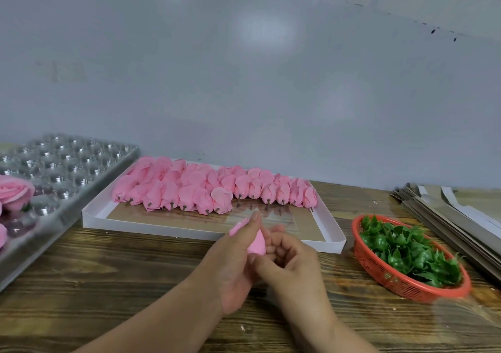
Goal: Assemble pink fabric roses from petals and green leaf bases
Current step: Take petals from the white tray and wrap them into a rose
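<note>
While both hands work at the centre of the wooden table (108, 271), a pink fabric rosebud (257, 243) sits pinched between them, just in front of the shallow white cardboard tray (89, 217). The left hand (233, 268) curls its fingers round the bud, thumb stretched up along the petals, seemingly to keep them wrapped tight. The right hand (291, 258) has its fingers bent in against the bud's lower end, probably steadying the stem for a leaf base; whether it already holds one cannot be told. Rows of unfinished pink buds (206, 190) lie in the tray within easy reach, stems toward the person. Green plastic leaf bases (406, 249) fill a red mesh basket (379, 271) on the right, and a finished pink rose (15, 193) rests in a clear moulded tray (81, 168) on the left.
</note>
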The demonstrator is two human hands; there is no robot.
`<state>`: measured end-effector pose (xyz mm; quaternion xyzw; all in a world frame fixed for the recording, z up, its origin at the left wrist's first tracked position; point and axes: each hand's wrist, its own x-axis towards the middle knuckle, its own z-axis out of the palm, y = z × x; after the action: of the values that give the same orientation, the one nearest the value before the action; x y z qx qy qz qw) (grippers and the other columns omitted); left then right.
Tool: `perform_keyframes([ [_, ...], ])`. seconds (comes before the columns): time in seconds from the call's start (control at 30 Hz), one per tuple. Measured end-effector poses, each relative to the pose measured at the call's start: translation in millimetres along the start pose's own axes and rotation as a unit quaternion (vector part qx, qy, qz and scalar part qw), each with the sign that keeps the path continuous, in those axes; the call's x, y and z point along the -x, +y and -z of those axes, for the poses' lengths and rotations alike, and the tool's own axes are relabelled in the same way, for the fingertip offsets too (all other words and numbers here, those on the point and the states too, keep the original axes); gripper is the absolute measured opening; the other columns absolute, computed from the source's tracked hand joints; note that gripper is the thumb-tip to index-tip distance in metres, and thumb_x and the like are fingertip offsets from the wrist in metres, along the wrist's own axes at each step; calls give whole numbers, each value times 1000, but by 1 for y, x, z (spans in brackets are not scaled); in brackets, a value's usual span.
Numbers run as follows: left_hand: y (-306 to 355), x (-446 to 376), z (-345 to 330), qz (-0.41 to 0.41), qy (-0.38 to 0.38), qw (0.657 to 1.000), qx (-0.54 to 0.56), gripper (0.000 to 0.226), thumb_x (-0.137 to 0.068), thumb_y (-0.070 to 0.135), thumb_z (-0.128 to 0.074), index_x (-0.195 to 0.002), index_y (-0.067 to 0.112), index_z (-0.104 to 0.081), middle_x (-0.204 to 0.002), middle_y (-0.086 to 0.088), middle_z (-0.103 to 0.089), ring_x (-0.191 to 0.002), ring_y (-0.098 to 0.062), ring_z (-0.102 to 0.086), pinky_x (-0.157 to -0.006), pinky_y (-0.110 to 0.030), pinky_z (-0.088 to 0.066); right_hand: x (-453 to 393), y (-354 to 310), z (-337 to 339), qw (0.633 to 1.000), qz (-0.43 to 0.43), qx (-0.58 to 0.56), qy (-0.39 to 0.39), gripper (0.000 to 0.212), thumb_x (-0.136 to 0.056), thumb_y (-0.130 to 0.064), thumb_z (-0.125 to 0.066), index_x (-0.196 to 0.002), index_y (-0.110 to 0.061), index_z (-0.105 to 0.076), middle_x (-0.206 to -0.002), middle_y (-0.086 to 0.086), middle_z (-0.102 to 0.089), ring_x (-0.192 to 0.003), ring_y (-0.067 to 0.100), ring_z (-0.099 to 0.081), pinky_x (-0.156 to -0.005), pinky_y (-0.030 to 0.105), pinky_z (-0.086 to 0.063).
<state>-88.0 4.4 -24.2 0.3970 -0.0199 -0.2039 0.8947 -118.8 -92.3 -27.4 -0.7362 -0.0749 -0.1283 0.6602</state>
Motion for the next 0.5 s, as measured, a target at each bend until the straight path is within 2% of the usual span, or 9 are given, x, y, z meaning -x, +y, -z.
perform_keyframes([
  [0.07, 2, 1, 2, 8, -5, 1000, -8, 25, -67, 41, -67, -61, 17, -66, -106, -11, -73, -81, -24, -69, -82, -41, -51, -2, 0, 1, 997, -36, -68, -14, 9, -60, -7, -68, -69, -5, -67, -61, 21, -59, -58, 20, -53, -56, 32, -47],
  [0.17, 5, 0, 3, 13, -12, 1000, -19, 30, -71, 38, -65, -85, 13, -56, -105, -8, -73, -69, -21, -64, -56, -28, -36, -3, -2, 2, 986, -87, -134, -44, 4, -59, -5, -69, -63, -6, -67, -53, 15, -56, -46, 16, -49, -48, 23, -45],
  [0.2, 5, 1, 2, 13, -8, 1000, -23, 29, -72, 37, -63, -85, 13, -54, -104, -8, -74, -67, -20, -63, -53, -27, -34, -3, -3, 2, 985, -96, -139, -47, 4, -61, -4, -70, -63, -7, -68, -54, 16, -56, -46, 16, -50, -48, 23, -45],
  [0.23, 5, 0, 2, 14, -1, 1000, -18, 26, -73, 36, -62, -81, 12, -56, -102, -9, -74, -67, -22, -66, -55, -28, -38, -3, -3, 2, 986, -93, -130, -43, 7, -64, -1, -71, -64, -8, -69, -57, 19, -57, -49, 17, -52, -50, 24, -47],
  [0.3, 6, 0, 0, 25, 19, 999, 16, 25, -72, 33, -62, -66, 10, -64, -100, -14, -74, -74, -26, -71, -70, -35, -51, -2, 0, 3, 999, -36, -37, -16, 12, -65, -3, -72, -72, -12, -68, -67, 23, -60, -59, 18, -55, -59, 31, -50],
  [0.33, 7, 0, -2, 32, 29, 998, 37, 27, -74, 32, -62, -61, 9, -67, -98, -15, -74, -75, -27, -72, -72, -38, -53, 0, 1, 3, 999, 5, 32, -2, 16, -63, -9, -73, -76, -16, -68, -71, 17, -64, -62, 16, -57, -64, 35, -51],
  [0.43, 7, 1, -2, 53, 48, 994, 80, 30, -89, 34, -57, -76, 8, -62, -88, -14, -74, -66, -24, -71, -60, -36, -56, 3, 5, 2, 973, 121, 197, 2, 24, -65, -21, -70, -87, -27, -62, -76, -2, -65, -68, 8, -62, -66, 35, -54],
  [0.5, 5, 1, -2, 64, 51, 993, 86, 31, -90, 36, -57, -89, 6, -62, -96, -15, -73, -69, -24, -70, -54, -34, -57, 3, 8, 1, 932, 193, 306, 20, 25, -69, -25, -67, -94, -23, -63, -78, -7, -64, -69, 6, -61, -63, 30, -51],
])
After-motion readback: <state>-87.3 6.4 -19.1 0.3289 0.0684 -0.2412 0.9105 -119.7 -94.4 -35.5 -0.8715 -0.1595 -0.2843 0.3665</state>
